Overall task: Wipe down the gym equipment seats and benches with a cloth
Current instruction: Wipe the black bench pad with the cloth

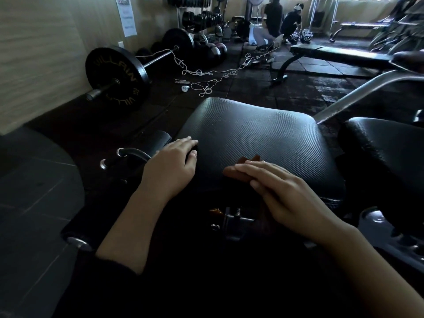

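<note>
A black ribbed seat pad (pixel 257 131) fills the middle of the view. My right hand (pixel 282 191) lies flat on its near part, fingers together, pressing a small brown cloth (pixel 241 169) onto the pad; only the cloth's edges show beyond my fingers. At the pad's left edge my left hand (pixel 172 166) rests with its fingers curled over the rim. A second black pad (pixel 385 154) stands close on the right.
A loaded barbell (pixel 119 75) lies by the left wall. Tangled white cord (pixel 206 76) and a small white object (pixel 185 88) lie on the dark floor. A flat bench (pixel 339 55) stands at the back right. Two people crouch near the dumbbell rack (pixel 202 19).
</note>
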The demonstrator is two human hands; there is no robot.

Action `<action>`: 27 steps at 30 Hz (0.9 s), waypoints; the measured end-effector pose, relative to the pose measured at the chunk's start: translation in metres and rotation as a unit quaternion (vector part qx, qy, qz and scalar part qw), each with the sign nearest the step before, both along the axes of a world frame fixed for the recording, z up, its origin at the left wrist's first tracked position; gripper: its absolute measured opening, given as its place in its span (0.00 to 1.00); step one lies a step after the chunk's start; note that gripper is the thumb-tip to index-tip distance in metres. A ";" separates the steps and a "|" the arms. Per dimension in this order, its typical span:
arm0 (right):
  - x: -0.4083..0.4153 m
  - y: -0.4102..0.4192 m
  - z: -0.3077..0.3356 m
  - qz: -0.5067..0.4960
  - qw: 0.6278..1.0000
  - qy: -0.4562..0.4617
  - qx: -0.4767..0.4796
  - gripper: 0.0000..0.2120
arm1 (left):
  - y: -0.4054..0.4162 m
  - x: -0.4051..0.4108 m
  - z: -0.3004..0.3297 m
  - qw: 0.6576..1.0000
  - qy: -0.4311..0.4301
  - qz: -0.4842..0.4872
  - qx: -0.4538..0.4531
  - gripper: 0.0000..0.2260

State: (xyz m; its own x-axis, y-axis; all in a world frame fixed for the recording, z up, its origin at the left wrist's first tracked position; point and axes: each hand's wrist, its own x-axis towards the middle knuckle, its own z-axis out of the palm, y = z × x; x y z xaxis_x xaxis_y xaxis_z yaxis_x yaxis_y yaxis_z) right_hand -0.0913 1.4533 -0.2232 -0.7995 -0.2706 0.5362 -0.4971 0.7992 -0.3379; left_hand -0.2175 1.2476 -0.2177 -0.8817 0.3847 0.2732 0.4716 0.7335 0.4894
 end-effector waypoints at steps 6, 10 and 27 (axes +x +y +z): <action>-0.022 0.015 0.012 -0.051 0.991 0.022 -0.120 0.15 | 0.016 0.008 0.007 0.999 0.021 -0.025 -0.031 0.19; -0.045 0.040 0.023 -0.115 0.970 0.068 -0.202 0.12 | 0.035 0.016 0.010 0.997 0.023 -0.043 -0.067 0.20; -0.005 0.094 0.038 -0.102 0.953 -0.222 -0.179 0.27 | 0.044 0.014 0.001 0.997 0.045 -0.041 -0.051 0.18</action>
State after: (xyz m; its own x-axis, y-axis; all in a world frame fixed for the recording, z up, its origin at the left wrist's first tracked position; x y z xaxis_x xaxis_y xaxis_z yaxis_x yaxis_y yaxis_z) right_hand -0.0965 1.5472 -0.1851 -0.9856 0.0514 0.1610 -0.0879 0.6577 -0.7481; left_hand -0.2034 1.2913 -0.2167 -0.8191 0.4850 0.3064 0.5717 0.7337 0.3672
